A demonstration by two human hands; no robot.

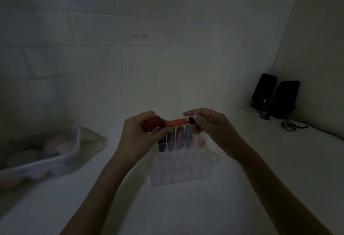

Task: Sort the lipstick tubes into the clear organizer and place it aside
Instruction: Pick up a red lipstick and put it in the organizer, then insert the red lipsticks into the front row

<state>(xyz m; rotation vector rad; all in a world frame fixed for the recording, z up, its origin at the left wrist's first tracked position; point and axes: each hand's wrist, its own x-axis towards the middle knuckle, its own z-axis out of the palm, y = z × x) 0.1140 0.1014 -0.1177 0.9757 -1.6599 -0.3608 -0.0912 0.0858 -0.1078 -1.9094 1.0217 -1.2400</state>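
**Tube Held Crosswise Above the Organizer**

Both forearms reached in from the lower edge, meeting over the clear organizer (183, 167), which sat on the white counter (242, 188) just below the hands. Its nearer cells looked pale and hard to read in the dim light; four tubes stood upright side by side in the far row (176, 138), leaving room elsewhere.

Above that row, the left hand (138, 134) curled its fingers round the bulbous red end of a red lipstick tube (176, 122), while the right hand (210, 124) pinched the dark-banded opposite end between thumb and fingertips. Held level between two grips, the tube seemed to be getting turned or checked before being stood in a cell, a judgement only.

Left of the hands, a lidless plastic tub (61, 152) held rounded pastel items, probably the supply bin. Farther off, in the right corner against the tiled wall (111, 57), two black speakers (275, 95) stood with tangled cables, well apart from the work.
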